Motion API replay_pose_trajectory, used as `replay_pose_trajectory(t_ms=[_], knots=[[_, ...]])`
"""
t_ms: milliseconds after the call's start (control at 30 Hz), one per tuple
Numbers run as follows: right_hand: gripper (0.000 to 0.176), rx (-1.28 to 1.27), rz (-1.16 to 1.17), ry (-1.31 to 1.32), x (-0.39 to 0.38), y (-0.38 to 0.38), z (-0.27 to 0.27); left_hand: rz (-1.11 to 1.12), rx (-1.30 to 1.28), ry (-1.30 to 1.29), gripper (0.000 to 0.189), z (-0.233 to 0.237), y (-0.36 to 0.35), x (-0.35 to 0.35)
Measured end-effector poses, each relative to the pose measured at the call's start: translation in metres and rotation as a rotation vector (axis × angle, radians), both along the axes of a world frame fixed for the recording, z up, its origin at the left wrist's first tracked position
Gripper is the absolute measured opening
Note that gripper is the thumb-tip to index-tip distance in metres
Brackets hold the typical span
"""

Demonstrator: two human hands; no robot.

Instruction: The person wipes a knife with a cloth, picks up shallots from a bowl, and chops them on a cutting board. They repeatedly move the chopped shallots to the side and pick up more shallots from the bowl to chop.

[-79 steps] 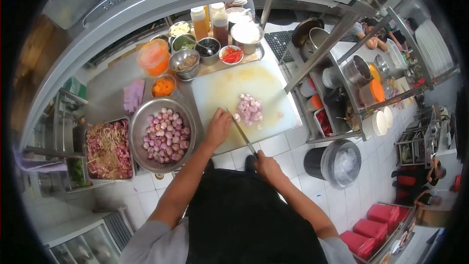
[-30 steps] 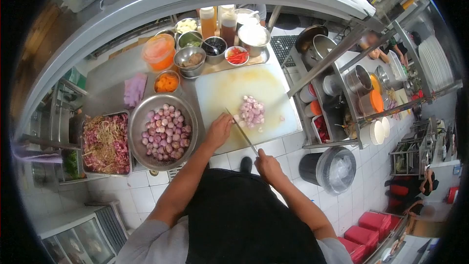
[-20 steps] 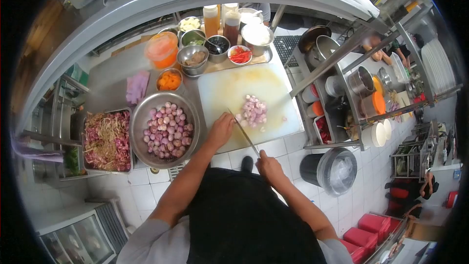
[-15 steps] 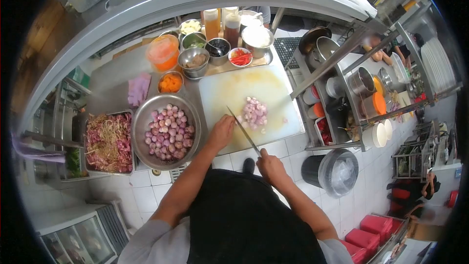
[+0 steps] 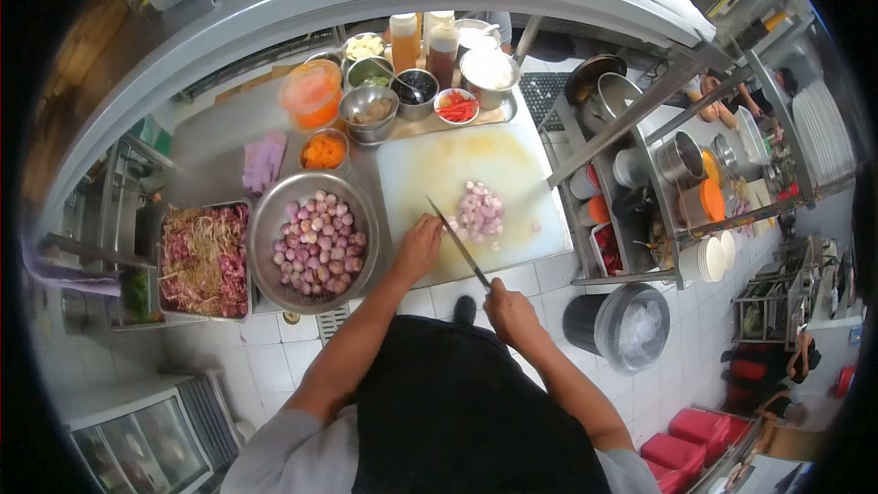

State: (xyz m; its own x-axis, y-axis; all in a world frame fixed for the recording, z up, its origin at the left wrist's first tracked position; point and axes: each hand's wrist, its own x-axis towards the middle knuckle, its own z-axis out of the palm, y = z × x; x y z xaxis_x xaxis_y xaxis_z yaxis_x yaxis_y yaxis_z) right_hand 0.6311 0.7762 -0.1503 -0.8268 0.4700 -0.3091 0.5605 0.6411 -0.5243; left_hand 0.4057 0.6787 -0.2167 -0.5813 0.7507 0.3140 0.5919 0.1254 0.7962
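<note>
My right hand is wrapped round the handle of a knife, whose blade points up and left over the near part of a white cutting board. Close to the blade's left side, my left hand rests on the board with its fingers curled together; whatever they hold is hidden. A pile of cut shallots lies on the board right of the blade. Left of the board, a large steel bowl holds many whole shallots.
A tray of shallot peelings sits at the far left, near a purple glove. Bowls, bottles and sliced red chillies line the board's far side. A bin stands at right. Other people work at the far right.
The view has shifted slightly, so the board and bowls appear a little further right. Both hands keep nearly the same pose, with the knife still in my right hand.
</note>
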Motion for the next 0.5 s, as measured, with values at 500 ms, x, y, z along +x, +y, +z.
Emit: replay_pose_trajectory(t_ms=[500], knots=[[0.021,-0.040,-0.018,0.072,-0.031,0.014,-0.017,0.057,-0.038,0.038,0.016,-0.016,-0.005,0.004]])
